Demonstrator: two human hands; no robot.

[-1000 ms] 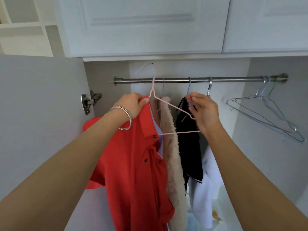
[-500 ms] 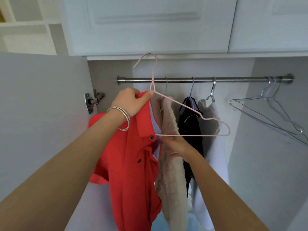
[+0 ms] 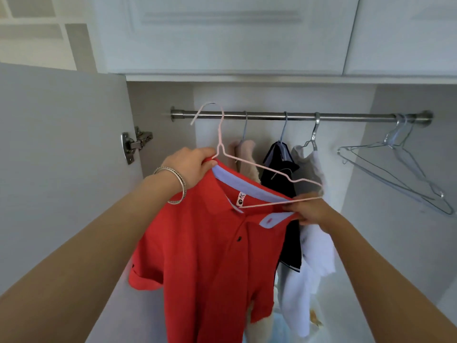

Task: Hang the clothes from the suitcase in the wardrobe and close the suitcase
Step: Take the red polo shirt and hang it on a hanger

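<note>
I am looking into the wardrobe (image 3: 272, 95), where the rail (image 3: 296, 117) is already carrying three hung garments and a pair of bare wire hangers (image 3: 395, 167) well off to the right. In front of it I am holding the red polo shirt (image 3: 210, 243), which is drooping in loose folds below the collar; it is looking soft, light and limp, so I am judging it will sag and slide unless it is taken at the collar and shoulder seams rather than lower down. The pink wire hanger (image 3: 259, 167) is looking thin and springy, light enough to twist if held by one arm only; its hook is standing just in front of the rail, not yet over it, and one arm is disappearing inside the collar.

My left hand (image 3: 190, 167) is reaching up and forward, wrist bent, fingers curled round the collar's left shoulder together with the hanger's neck. My right hand (image 3: 309, 211) is lower and to the right, palm turned inward, pinching the collar's open front edge, with the hanger's bottom bar crossing just above the knuckles. The suitcase is out of view.
</note>
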